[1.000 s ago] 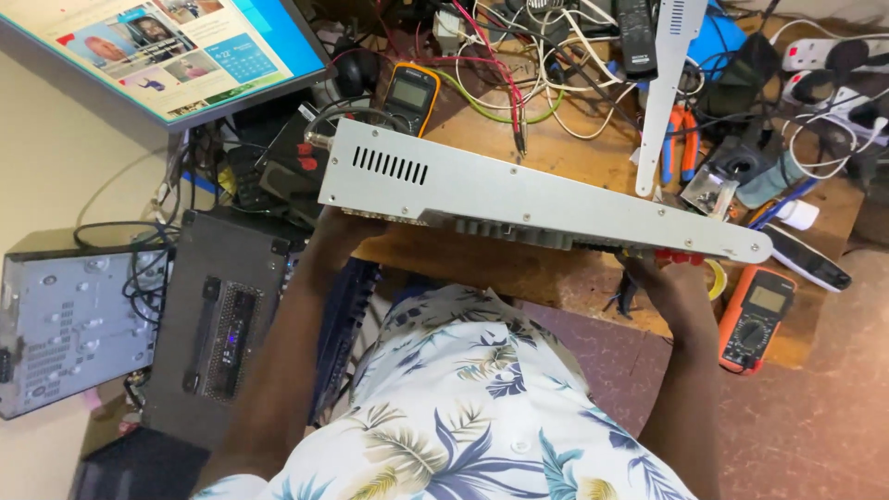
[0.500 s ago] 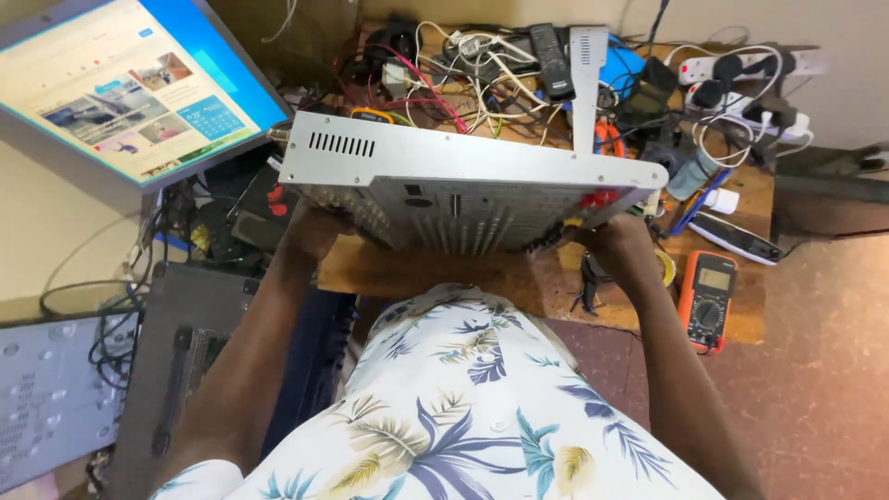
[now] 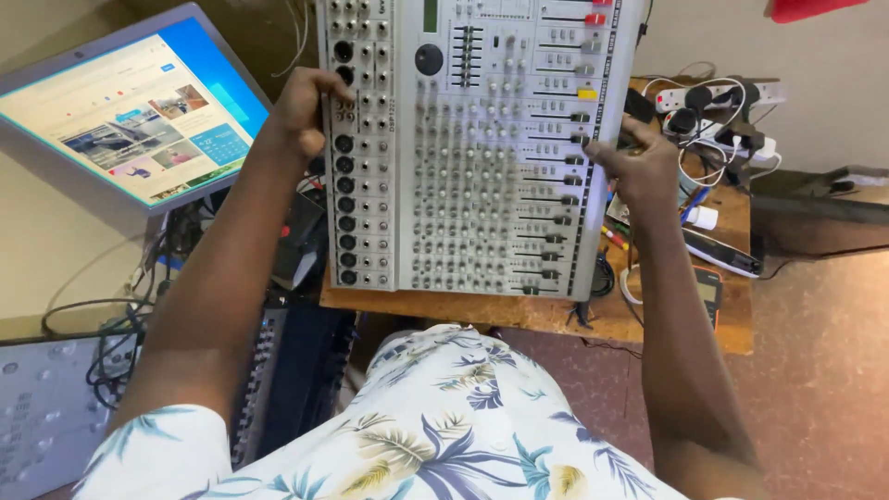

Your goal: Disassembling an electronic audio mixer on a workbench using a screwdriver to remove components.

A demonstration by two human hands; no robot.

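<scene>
My left hand [image 3: 304, 109] is curled around the left edge of the wide silver-grey metal audio mixer [image 3: 468, 148], and my right hand [image 3: 639, 171] is clenched on its right edge. It faces me, knobs and faders showing, above the brown wooden table [image 3: 667, 319]. Farther left stands a lit flat monitor [image 3: 120, 111].

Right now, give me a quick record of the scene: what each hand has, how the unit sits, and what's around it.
left hand: grips the mixer's left edge
right hand: grips its right edge
audio mixer: grey, control face toward the camera
wooden bench: below it, cluttered with cables
monitor: lit, at left
power strip: white, at right
</scene>
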